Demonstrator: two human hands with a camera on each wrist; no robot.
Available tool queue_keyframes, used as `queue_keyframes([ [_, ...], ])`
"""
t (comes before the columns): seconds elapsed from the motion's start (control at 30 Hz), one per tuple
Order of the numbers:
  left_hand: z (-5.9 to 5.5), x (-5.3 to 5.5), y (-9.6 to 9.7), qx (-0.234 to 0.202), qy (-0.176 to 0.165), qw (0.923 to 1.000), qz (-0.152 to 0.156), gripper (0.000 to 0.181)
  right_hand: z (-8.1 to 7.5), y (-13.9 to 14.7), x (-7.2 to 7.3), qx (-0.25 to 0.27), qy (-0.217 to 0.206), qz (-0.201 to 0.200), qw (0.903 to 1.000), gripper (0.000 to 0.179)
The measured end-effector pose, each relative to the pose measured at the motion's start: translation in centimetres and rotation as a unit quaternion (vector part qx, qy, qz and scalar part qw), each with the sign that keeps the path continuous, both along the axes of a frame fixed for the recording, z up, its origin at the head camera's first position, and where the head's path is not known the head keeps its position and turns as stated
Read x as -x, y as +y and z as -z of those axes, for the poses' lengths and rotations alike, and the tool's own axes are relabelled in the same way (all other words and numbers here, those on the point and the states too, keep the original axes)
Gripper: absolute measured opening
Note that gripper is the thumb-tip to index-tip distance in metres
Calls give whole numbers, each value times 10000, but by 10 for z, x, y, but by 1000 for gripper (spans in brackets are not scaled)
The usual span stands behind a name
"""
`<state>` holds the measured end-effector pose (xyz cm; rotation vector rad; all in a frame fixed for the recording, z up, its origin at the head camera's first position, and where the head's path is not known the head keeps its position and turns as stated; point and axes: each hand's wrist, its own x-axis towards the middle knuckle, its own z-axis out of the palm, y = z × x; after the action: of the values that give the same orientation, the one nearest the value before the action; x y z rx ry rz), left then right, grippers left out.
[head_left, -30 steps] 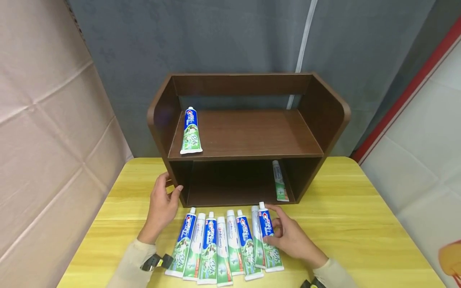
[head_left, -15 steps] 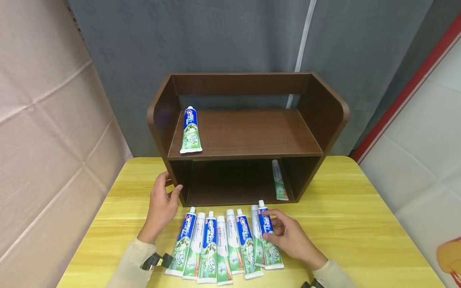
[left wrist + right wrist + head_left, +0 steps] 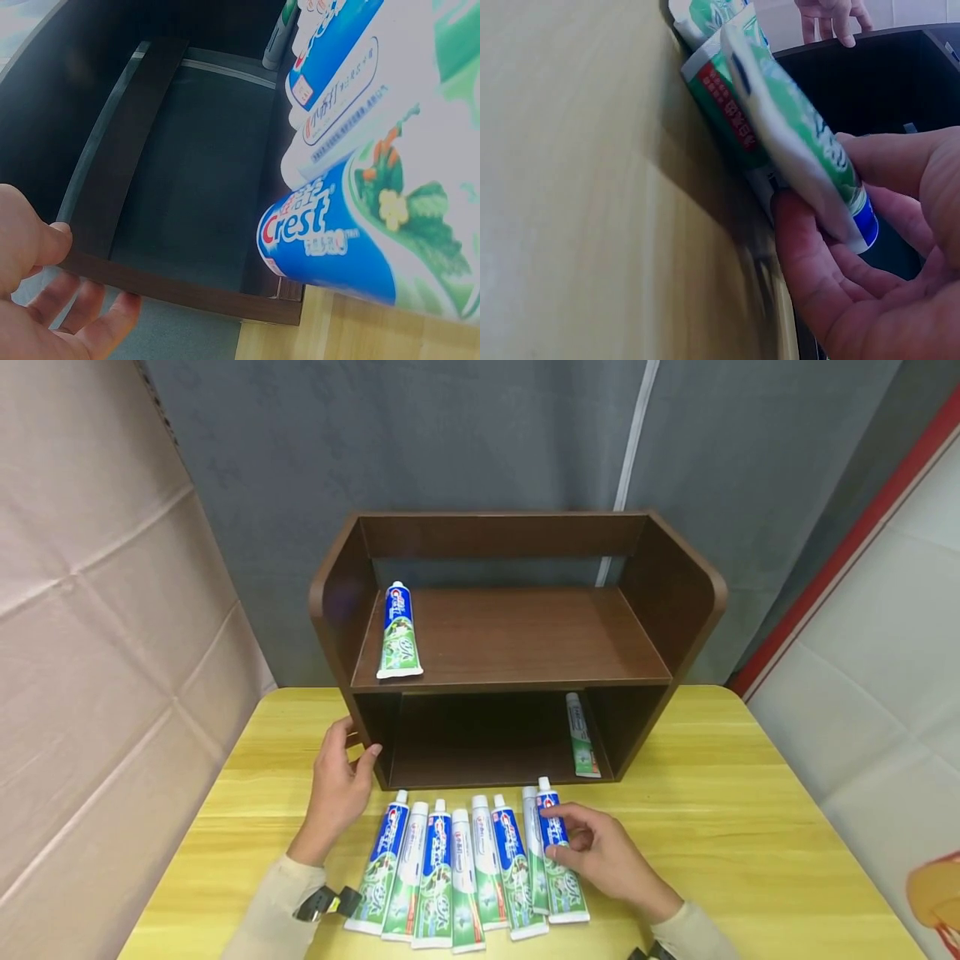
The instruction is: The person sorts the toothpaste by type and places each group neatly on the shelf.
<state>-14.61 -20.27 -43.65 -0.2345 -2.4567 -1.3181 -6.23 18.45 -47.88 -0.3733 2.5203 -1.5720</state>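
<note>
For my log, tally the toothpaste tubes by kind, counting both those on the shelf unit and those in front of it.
Blue-and-green Crest tubes: 5
White-and-green tubes: 5
Total: 10

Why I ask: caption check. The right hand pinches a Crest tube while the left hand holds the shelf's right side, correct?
Wrong side: the head view shows the left hand holding the shelf's left side; the right hand does pinch a Crest tube.
</note>
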Motion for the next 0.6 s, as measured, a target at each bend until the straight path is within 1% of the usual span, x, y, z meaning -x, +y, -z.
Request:
queue_keyframes([
  [0.2,1,1,-1,2,-10,10000,31,50,-5,-1,1,173,-295,111,9994,55],
  [0.3,1,2,-1,2,-2,10000,40,51,-7,0,1,301,-389,56,9988,59],
  [0.43,1,2,-1,36,-7,10000,21,51,-9,0,1,433,-366,-90,9983,63],
  [0.6,2,1,-1,37,5,10000,28,51,-13,-1,0,522,-365,-130,9979,65],
])
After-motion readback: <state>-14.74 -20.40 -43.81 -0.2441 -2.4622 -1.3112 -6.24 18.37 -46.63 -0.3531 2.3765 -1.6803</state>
